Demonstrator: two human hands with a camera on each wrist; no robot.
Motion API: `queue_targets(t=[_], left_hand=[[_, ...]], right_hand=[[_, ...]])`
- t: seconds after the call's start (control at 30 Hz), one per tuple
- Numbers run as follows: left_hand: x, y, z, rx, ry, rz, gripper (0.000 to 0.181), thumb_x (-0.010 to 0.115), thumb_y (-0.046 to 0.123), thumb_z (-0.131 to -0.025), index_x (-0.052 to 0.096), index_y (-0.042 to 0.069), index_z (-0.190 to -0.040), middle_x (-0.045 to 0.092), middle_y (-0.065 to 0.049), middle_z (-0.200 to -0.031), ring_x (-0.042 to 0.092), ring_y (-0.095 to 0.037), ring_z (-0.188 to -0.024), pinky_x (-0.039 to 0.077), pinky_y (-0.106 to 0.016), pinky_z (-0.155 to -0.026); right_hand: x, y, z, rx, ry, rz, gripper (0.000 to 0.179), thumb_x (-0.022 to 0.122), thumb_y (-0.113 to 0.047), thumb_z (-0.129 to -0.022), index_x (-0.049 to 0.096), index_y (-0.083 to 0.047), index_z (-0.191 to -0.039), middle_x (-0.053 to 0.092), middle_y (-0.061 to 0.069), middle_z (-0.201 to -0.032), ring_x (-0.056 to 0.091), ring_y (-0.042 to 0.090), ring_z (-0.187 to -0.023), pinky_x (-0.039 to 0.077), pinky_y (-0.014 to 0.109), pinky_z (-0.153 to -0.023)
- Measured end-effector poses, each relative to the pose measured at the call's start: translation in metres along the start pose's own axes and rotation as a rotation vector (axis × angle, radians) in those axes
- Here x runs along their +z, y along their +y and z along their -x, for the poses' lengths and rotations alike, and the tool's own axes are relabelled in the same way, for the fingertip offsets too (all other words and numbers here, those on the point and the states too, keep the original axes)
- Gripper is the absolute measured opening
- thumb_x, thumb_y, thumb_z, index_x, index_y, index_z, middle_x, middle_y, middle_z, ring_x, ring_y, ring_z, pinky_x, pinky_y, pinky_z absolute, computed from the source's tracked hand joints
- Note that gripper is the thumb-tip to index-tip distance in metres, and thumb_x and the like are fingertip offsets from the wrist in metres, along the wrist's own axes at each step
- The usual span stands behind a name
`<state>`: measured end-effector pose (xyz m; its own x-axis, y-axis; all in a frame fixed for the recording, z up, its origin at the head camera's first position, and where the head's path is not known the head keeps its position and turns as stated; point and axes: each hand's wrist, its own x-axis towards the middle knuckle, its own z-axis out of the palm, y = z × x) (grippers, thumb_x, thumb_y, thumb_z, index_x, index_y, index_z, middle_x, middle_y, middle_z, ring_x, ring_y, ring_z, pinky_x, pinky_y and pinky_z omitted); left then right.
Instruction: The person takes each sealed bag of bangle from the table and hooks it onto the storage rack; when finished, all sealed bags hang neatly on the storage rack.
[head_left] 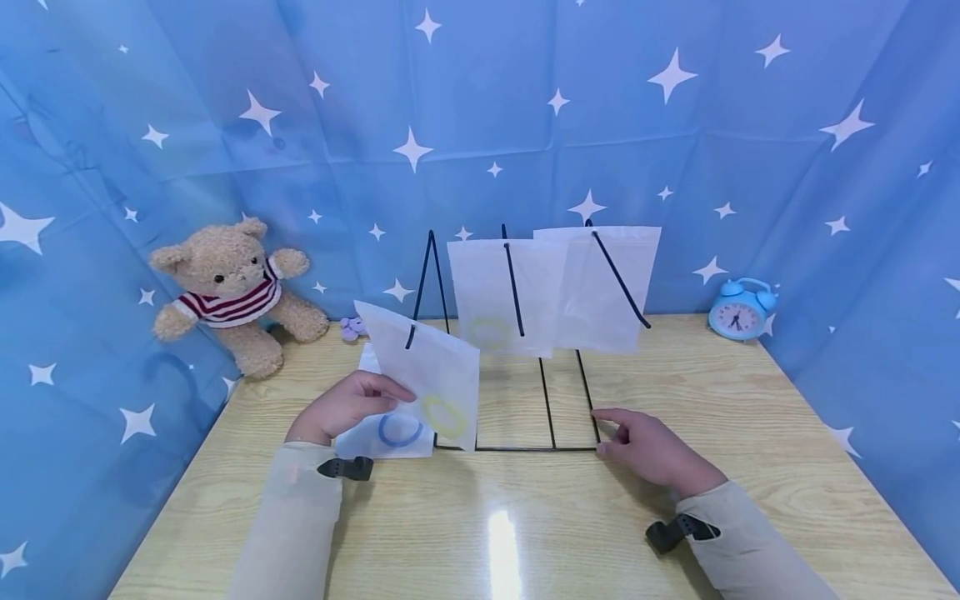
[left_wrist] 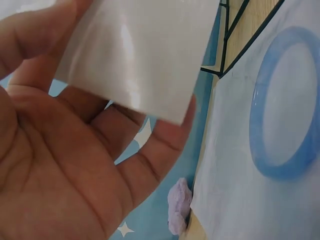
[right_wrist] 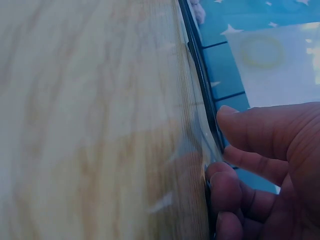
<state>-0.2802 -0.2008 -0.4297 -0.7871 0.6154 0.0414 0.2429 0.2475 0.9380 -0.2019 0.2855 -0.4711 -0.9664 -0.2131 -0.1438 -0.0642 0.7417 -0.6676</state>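
Observation:
My left hand (head_left: pixel 352 406) pinches the left edge of a translucent white bag (head_left: pixel 427 367) with a yellow ring (head_left: pixel 444 416) in it. That bag hangs slanted from the left prong of a black wire rack (head_left: pixel 517 450). Behind and below it another white bag (head_left: pixel 360 446) lies on the table, a blue ring (left_wrist: pixel 257 100) showing through. My right hand (head_left: pixel 648 446) grips the rack's base wire at its front right corner, thumb and fingers (right_wrist: pixel 225 187) on either side of it. Two more white bags hang on the middle prong (head_left: pixel 495 292) and right prong (head_left: pixel 611 287).
On the wooden table (head_left: pixel 420 533), a teddy bear (head_left: pixel 232 287) in a striped sweater sits at the back left. A small purple toy (head_left: pixel 352 328) lies beside the rack. At the back right stands a blue alarm clock (head_left: pixel 741 310). Blue starry curtains (head_left: pixel 480 100) enclose the table.

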Motion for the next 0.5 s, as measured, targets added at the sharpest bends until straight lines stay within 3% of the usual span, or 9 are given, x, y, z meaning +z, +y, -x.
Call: queue_targets(t=[0.13, 0.27, 0.4, 0.5], left_hand=[[-0.0002, -0.0002, -0.0006, -0.005, 0.003, -0.027, 0.024, 0.061, 0.000, -0.101, 0.073, -0.011, -0.119, 0.067, -0.024, -0.136, 0.058, -0.007, -0.127, 0.044, -0.030, -0.110], [-0.0003, -0.0005, -0.0010, -0.001, 0.022, -0.051, 0.024, 0.058, 0.000, -0.103, 0.074, -0.008, -0.118, 0.070, -0.019, -0.133, 0.057, -0.009, -0.129, 0.041, -0.042, -0.114], [0.0003, -0.0021, -0.0015, 0.003, 0.054, -0.077, 0.023, 0.055, -0.002, -0.103, 0.075, -0.005, -0.115, 0.070, -0.017, -0.133, 0.055, -0.020, -0.133, 0.039, -0.048, -0.115], [0.0017, -0.0029, -0.0017, -0.032, 0.075, -0.059, 0.024, 0.054, -0.002, -0.103, 0.075, -0.004, -0.114, 0.066, -0.019, -0.137, 0.052, -0.031, -0.136, 0.049, -0.049, -0.108]], right_hand=[[0.0007, -0.0003, 0.0003, 0.004, 0.004, -0.005, 0.059, 0.075, -0.021, -0.099, 0.055, -0.007, -0.153, 0.054, 0.003, -0.079, 0.049, 0.019, -0.069, 0.040, 0.030, -0.057], [0.0005, -0.0009, 0.0001, 0.005, 0.002, -0.002, 0.059, 0.075, -0.022, -0.099, 0.055, -0.007, -0.153, 0.055, 0.003, -0.079, 0.049, 0.019, -0.069, 0.040, 0.030, -0.057], [0.0003, -0.0011, 0.0001, 0.000, 0.001, 0.002, 0.059, 0.075, -0.022, -0.099, 0.055, -0.006, -0.153, 0.055, 0.003, -0.080, 0.050, 0.019, -0.068, 0.041, 0.030, -0.056], [0.0005, -0.0009, -0.0001, -0.001, -0.001, 0.006, 0.059, 0.074, -0.022, -0.099, 0.055, -0.006, -0.152, 0.056, 0.003, -0.080, 0.050, 0.019, -0.068, 0.041, 0.031, -0.056]])
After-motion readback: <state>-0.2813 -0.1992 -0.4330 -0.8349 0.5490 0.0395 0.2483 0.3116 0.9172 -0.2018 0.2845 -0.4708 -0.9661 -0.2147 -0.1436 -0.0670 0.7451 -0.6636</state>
